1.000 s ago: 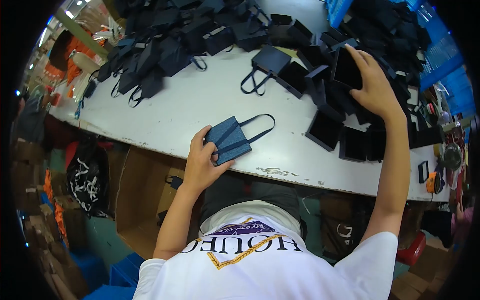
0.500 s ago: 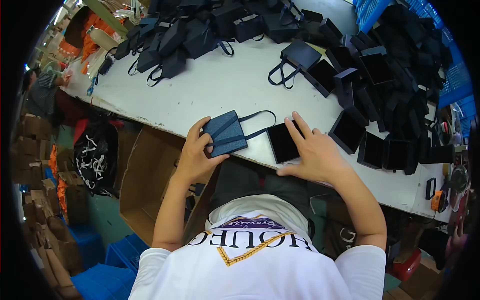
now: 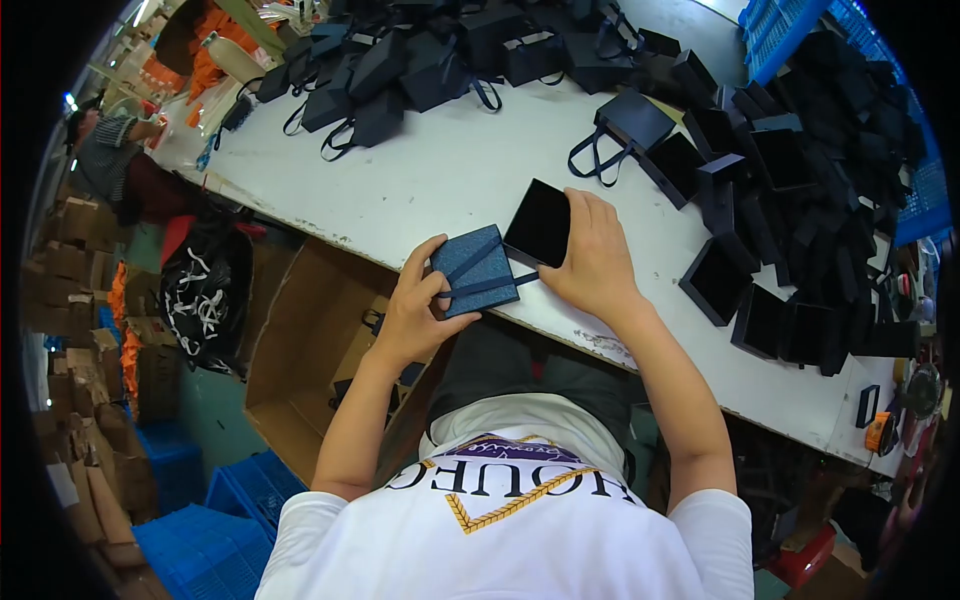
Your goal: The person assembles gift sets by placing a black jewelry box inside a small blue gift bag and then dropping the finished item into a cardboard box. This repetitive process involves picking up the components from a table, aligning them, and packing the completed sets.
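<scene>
My left hand (image 3: 425, 300) grips the left side of a dark blue box piece (image 3: 485, 262) with ribbon bands across its face, near the table's front edge. Against its right side, a black open box (image 3: 540, 225) stands tilted, its dark inside showing. My right hand (image 3: 595, 248) is closed on the right edge of that open box, thumb at its lower corner. A ribbon end runs from the blue piece toward my right thumb; the rest of the ribbon is hidden.
Dark boxes with ribbon loops (image 3: 380, 85) are piled along the back of the white table (image 3: 430, 160). Many open black boxes (image 3: 780, 160) lie at the right beside a blue crate (image 3: 775, 35). A cardboard box (image 3: 300, 340) stands below the front edge. Another person (image 3: 110, 155) is at far left.
My right hand has taken hold of the black open box and brought it up and left against the blue piece. The view has shifted slightly; my left hand keeps its grip.
</scene>
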Demonstrator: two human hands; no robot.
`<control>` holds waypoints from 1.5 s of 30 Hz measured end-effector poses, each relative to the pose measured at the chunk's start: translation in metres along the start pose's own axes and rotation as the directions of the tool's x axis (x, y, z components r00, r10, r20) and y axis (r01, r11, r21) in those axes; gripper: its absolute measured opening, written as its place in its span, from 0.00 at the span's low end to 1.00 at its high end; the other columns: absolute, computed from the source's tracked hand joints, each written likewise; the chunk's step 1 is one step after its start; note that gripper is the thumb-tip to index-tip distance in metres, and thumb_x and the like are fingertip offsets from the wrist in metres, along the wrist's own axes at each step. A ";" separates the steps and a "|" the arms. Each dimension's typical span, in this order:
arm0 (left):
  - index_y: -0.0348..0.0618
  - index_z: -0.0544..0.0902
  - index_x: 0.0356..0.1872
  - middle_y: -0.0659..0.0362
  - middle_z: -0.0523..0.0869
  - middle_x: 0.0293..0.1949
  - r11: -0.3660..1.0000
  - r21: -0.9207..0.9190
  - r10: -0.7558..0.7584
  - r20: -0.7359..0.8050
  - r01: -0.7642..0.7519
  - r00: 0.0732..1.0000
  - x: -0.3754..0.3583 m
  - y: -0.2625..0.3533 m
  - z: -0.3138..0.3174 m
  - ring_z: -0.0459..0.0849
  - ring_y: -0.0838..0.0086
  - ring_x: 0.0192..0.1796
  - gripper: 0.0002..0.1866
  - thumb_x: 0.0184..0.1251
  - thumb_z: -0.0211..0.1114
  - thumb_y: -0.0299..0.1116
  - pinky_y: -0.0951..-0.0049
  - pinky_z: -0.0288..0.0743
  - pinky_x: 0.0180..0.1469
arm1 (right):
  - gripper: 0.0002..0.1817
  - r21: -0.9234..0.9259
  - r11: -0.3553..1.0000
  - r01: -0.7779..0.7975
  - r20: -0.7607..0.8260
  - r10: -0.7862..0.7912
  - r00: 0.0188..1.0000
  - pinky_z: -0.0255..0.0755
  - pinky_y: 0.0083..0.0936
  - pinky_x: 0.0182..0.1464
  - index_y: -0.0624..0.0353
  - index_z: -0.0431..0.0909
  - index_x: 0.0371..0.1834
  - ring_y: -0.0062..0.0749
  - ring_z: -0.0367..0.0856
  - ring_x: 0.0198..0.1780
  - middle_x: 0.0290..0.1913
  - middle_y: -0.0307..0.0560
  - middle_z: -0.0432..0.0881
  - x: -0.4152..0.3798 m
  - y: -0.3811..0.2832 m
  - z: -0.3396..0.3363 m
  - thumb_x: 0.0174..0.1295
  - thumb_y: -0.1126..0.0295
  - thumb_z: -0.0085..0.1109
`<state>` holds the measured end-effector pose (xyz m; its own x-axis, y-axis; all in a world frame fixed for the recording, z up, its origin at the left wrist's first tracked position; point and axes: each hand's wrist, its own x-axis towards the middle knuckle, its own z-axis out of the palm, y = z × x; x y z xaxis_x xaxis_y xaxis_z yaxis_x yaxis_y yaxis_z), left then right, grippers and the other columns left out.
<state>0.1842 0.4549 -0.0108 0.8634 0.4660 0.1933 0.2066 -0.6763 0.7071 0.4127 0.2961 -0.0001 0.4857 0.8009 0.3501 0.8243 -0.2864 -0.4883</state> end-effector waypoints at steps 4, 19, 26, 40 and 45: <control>0.41 0.72 0.29 0.45 0.70 0.76 0.998 -0.005 0.055 -0.057 -0.055 0.997 -0.002 -0.006 0.001 0.84 0.59 0.50 0.28 0.41 0.90 0.28 0.66 0.82 0.44 | 0.50 0.000 0.999 -0.040 0.081 0.039 0.996 0.70 0.45 0.68 0.70 0.65 0.72 0.59 0.72 0.67 0.65 0.64 0.74 0.003 -0.002 0.000 0.43 0.67 0.80; 0.41 0.72 0.32 0.46 0.69 0.77 0.989 -0.116 0.098 0.016 -0.095 0.995 0.000 -0.014 -0.006 0.81 0.68 0.43 0.28 0.40 0.90 0.26 0.71 0.80 0.41 | 0.47 0.255 0.939 0.229 0.336 -0.308 0.890 0.66 0.49 0.71 0.61 0.68 0.71 0.59 0.73 0.68 0.66 0.63 0.75 0.004 0.006 -0.020 0.43 0.67 0.79; 0.45 0.71 0.47 0.42 0.61 0.78 0.976 -0.076 0.210 0.120 -0.202 0.970 0.004 -0.006 0.016 0.64 0.43 0.79 0.32 0.48 0.87 0.32 0.50 0.63 0.76 | 0.56 0.287 0.937 0.199 0.342 -0.295 0.892 0.52 0.54 0.82 0.65 0.58 0.80 0.65 0.57 0.81 0.75 0.67 0.67 -0.012 0.005 -0.011 0.52 0.53 0.79; 0.48 0.63 0.37 0.37 0.69 0.76 0.966 -0.176 0.187 -0.044 -0.192 0.981 -0.003 -0.001 0.034 0.72 0.40 0.76 0.37 0.40 0.91 0.32 0.53 0.70 0.73 | 0.26 0.789 0.582 -0.198 0.217 0.038 0.975 0.66 0.35 0.75 0.59 0.83 0.65 0.40 0.75 0.73 0.72 0.50 0.78 -0.012 0.022 0.006 0.62 0.68 0.74; 0.48 0.63 0.35 0.36 0.71 0.75 0.963 -0.144 0.222 -0.065 -0.229 0.973 -0.002 -0.003 0.033 0.75 0.40 0.74 0.37 0.38 0.92 0.32 0.56 0.74 0.70 | 0.16 0.765 0.622 -0.166 0.222 -0.014 0.975 0.70 0.33 0.69 0.56 0.91 0.51 0.37 0.79 0.63 0.58 0.46 0.84 -0.010 0.016 0.012 0.59 0.72 0.75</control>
<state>0.1967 0.4369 -0.0356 0.8560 0.3405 0.3889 -0.0650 -0.6755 0.7345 0.4179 0.2896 -0.0208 0.3976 0.9016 0.1704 0.2101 0.0913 -0.9734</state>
